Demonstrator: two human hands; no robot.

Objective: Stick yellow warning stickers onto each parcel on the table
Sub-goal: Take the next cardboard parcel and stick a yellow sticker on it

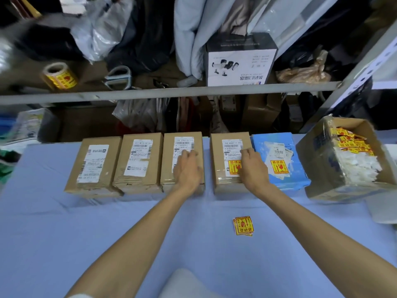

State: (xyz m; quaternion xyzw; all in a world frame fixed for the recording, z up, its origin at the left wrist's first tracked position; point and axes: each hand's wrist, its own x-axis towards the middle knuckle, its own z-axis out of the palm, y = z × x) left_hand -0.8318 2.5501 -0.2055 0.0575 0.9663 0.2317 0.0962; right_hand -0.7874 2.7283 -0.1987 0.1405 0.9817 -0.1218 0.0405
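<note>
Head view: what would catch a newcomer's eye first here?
A row of five parcels along the far edge of the blue table, the right two already bearing yellow stickers: the blue parcel and the brown one under the right hand. The left hand rests on the middle parcel; spare stickers lie nearer.

View: single head-worn wide-angle camera
Facing: forward and down over the desk
Nearness: both forearms fill the foreground; shelf beyond
Shared: no second view

left hand: flat, palm down | right hand: flat, palm down | arms outstretched
</note>
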